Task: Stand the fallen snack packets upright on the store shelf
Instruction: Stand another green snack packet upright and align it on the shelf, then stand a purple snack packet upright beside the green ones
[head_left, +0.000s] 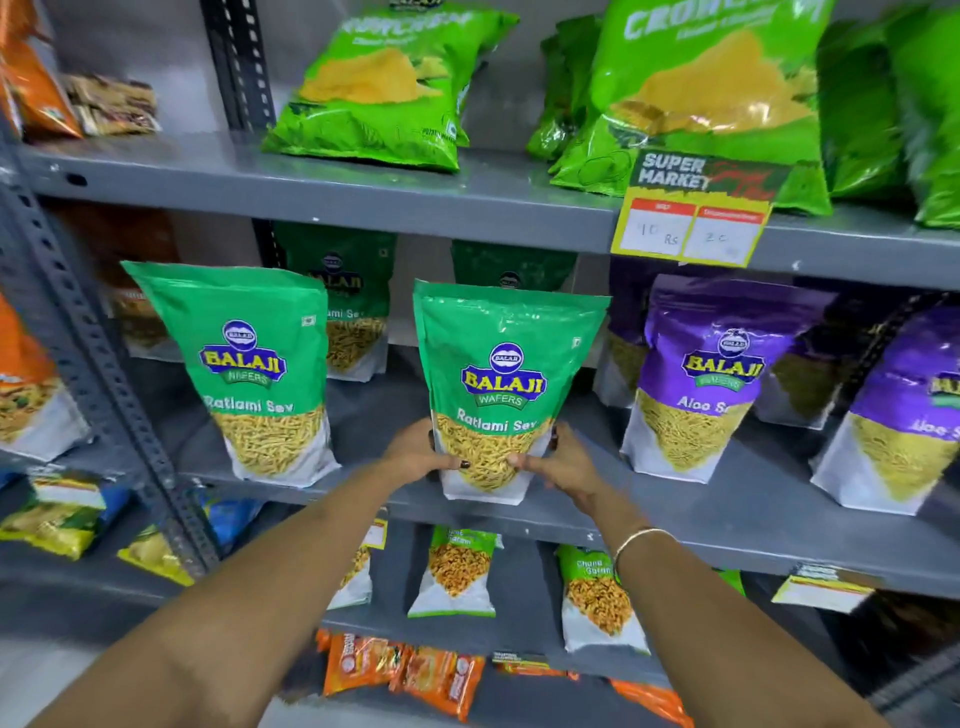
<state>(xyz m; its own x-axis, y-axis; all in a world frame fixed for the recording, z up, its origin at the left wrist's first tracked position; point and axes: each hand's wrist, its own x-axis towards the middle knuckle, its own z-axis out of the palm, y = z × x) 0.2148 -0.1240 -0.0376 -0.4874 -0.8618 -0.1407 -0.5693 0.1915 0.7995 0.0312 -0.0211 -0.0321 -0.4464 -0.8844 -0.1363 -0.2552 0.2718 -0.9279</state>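
Nearly there: both hands, left hand (415, 451) and right hand (558, 465), clamped on upright middle Ratlami Sev packet (506, 395); orange packets (410, 675) below still fallen.

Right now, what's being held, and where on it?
Both hands, left hand and right hand, hold the middle green Ratlami Sev packet by its lower side edges, upright on the middle shelf.
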